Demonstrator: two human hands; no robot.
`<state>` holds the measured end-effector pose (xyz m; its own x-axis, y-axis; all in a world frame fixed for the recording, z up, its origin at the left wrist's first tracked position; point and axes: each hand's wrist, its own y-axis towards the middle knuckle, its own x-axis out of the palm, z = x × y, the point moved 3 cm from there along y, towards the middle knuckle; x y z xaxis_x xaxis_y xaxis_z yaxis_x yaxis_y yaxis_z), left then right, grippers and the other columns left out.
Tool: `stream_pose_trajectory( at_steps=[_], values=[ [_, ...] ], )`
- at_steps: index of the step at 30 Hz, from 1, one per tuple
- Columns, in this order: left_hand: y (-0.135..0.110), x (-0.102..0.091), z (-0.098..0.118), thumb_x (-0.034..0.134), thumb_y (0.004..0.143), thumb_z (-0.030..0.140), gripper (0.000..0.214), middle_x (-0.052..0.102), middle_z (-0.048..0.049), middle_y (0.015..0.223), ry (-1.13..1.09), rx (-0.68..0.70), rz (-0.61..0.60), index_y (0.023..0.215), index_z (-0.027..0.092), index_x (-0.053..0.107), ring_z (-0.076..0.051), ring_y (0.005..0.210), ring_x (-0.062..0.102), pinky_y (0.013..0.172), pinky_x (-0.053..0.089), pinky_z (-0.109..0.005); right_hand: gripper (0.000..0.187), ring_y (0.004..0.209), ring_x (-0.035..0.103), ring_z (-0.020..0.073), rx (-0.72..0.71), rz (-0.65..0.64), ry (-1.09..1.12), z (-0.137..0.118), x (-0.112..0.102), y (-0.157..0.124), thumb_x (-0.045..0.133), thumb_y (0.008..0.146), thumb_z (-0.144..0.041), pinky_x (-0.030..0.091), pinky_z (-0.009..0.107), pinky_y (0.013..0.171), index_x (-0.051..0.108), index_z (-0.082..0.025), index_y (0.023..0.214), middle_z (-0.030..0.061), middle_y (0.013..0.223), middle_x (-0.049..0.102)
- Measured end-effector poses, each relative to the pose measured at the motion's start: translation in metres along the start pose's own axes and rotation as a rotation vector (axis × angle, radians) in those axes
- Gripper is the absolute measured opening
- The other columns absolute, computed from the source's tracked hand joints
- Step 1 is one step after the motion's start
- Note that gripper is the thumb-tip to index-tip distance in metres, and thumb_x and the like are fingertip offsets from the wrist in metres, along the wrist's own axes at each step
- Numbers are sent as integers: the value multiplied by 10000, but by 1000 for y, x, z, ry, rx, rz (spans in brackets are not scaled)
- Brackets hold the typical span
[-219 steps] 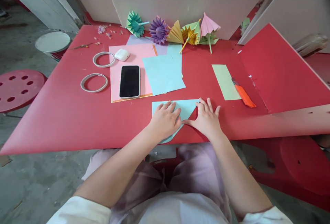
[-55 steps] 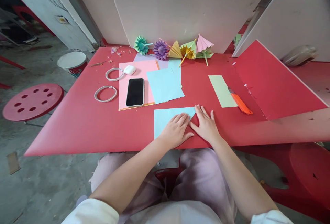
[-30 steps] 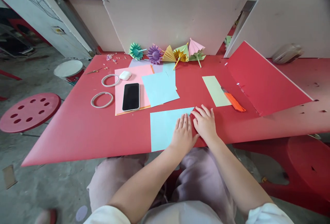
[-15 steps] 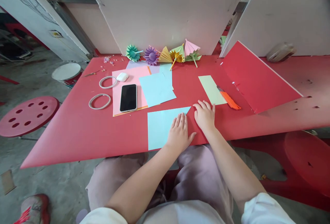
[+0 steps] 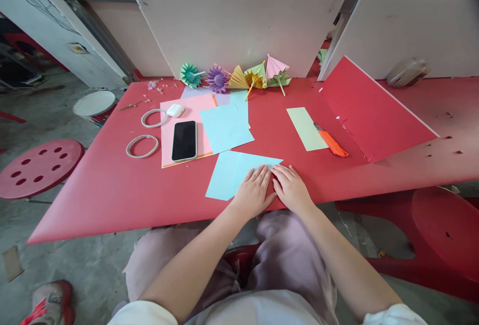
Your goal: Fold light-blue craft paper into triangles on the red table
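Note:
A light blue sheet of paper (image 5: 226,175) lies slanted near the table's front edge, with one corner pointing right. My left hand (image 5: 255,190) rests on its right part, fingers stretched out flat. Beside it my right hand (image 5: 292,187) lies with fingers extended, their tips touching the paper's right end; the two hands nearly meet. What lies under the palms is hidden. Just behind is another light blue sheet (image 5: 226,128), partly over a pink sheet (image 5: 168,135) that carries a black phone (image 5: 184,140).
Two tape rolls (image 5: 142,146) and a white earbud case (image 5: 175,110) are at left. Folded paper umbrellas (image 5: 276,68) and fans line the wall. At right lie a pale green strip (image 5: 307,128), an orange utility knife (image 5: 335,144) and an upright red board (image 5: 377,115). The red table (image 5: 112,190) ends before my lap.
The front blue sheet has turned, its left side now slanting. My right hand has come left and nearer to me, onto the paper's right end; my left hand has shifted slightly left.

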<state>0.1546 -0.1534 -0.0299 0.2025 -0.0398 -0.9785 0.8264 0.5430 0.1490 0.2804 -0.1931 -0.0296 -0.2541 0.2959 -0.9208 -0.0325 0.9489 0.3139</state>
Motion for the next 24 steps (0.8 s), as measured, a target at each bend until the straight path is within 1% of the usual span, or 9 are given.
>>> stream_pose_trajectory(
  at_steps=[3,6,8,11,15,19,24],
  values=[
    [-2,0,3,313,900,455,601,310,-152,1420,12,-42,14,1345,51,316,-234,1336,225,1083,208,-419,338,1203,446,216,-15,-5,-32,1,0,3,362,888,-234,299,431,1051,572,-149,1138,80,1186,595],
    [-6,-1,4,307,897,472,617,301,-144,1426,6,-53,16,1351,55,313,-235,1339,218,1086,202,-418,337,1197,450,221,-28,-27,-53,1,1,4,353,896,-247,298,444,1043,567,-150,1137,98,1176,593],
    [-11,-3,2,298,895,494,639,291,-144,1430,-2,-57,18,1358,54,300,-236,1342,209,1089,197,-414,337,1182,463,231,-23,-48,-73,0,1,4,344,903,-268,282,492,1032,561,-169,1141,106,1171,587],
    [-19,-5,1,284,893,519,664,285,-150,1432,-7,-71,27,1365,52,286,-235,1344,200,1090,197,-406,332,1194,447,240,-22,-71,-95,-1,1,3,335,909,-291,257,546,1015,557,-204,1140,112,1165,578],
    [-28,-5,4,298,887,529,670,284,-148,1433,-3,-114,26,1364,58,291,-238,1342,208,1088,212,-397,320,1213,425,239,-20,-80,-113,-3,0,3,335,912,-297,249,564,1004,561,-223,1126,114,1163,571],
    [-33,-3,10,297,895,500,647,289,-163,1427,9,-185,20,1351,41,307,-252,1333,230,1075,237,-402,308,1214,423,242,-35,-73,-141,-5,1,3,337,914,-290,260,579,987,576,-251,1104,114,1161,562],
    [-34,-1,15,296,887,500,669,267,-182,1431,32,-210,6,1356,22,294,-276,1334,218,1073,229,-420,325,1231,398,272,-54,-122,-199,-6,5,1,339,912,-253,264,624,954,570,-313,1132,122,1205,524]
  ],
)
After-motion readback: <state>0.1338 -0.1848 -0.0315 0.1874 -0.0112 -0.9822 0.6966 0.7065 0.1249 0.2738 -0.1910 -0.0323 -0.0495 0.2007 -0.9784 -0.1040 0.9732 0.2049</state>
